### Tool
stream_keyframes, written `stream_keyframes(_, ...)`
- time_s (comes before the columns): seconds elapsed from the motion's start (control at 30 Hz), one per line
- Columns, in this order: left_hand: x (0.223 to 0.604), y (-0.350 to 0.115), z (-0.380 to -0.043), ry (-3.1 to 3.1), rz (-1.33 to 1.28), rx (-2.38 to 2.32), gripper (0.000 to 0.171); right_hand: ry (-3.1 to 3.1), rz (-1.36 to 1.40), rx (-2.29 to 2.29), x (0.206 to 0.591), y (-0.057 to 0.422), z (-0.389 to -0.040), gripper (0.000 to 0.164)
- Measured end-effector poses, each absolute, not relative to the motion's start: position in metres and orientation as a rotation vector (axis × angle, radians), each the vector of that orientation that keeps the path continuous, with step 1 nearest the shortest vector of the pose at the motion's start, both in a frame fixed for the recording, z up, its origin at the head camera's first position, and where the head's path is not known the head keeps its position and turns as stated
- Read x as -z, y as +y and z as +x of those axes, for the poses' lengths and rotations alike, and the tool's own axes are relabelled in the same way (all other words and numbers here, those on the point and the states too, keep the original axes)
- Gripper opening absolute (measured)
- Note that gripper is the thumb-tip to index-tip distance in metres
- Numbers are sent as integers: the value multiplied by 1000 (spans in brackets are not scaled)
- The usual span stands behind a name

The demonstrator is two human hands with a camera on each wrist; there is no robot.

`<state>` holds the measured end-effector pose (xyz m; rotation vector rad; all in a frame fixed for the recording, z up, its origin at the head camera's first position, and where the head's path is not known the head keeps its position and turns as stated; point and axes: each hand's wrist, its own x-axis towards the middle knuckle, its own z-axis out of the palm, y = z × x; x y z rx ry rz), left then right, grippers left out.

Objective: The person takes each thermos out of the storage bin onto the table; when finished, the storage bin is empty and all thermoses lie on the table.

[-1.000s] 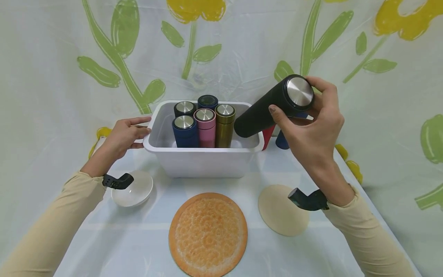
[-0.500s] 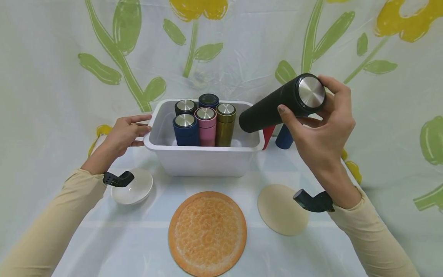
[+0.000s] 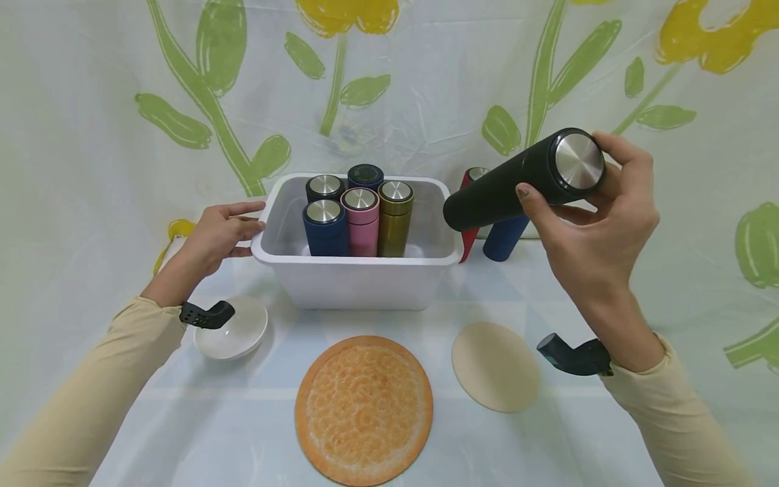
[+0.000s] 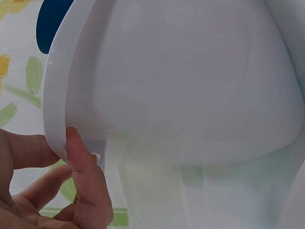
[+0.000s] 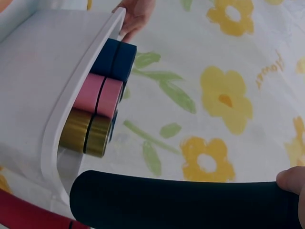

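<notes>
My right hand (image 3: 608, 210) grips a black vacuum flask (image 3: 511, 182) near its steel lid, fingers and thumb on either side. The flask is tilted, its base overlapping the right rim of the white plastic bin (image 3: 353, 284) in the head view. In the right wrist view the black flask (image 5: 181, 200) spans the bottom, with the thumb at its lid end. My left hand (image 3: 222, 233) pinches the bin's left rim; the left wrist view shows thumb and finger (image 4: 86, 176) on either side of the rim. Inside the bin stand navy (image 3: 327, 233), pink (image 3: 363, 226), gold (image 3: 395, 223) and other dark flasks.
Behind and right of the bin stand a red flask (image 3: 470, 237) and a blue flask (image 3: 505, 240). A white bowl (image 3: 234, 335) is at the left. A round bread-patterned mat (image 3: 365, 412) lies in front, with a beige disc (image 3: 496, 368) at its right.
My right hand has moved to the right with the black flask, drawing its base from over the bin's inside to its right rim. The left hand stays at the rim.
</notes>
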<state>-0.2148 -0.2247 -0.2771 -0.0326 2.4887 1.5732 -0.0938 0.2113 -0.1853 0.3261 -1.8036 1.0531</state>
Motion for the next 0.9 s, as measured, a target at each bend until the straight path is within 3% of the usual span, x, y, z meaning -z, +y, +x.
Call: stream_keyframes(0.9,278,-225,-215,2492,-20,-1571,57,-1885,221,-885,187,275,-88,60)
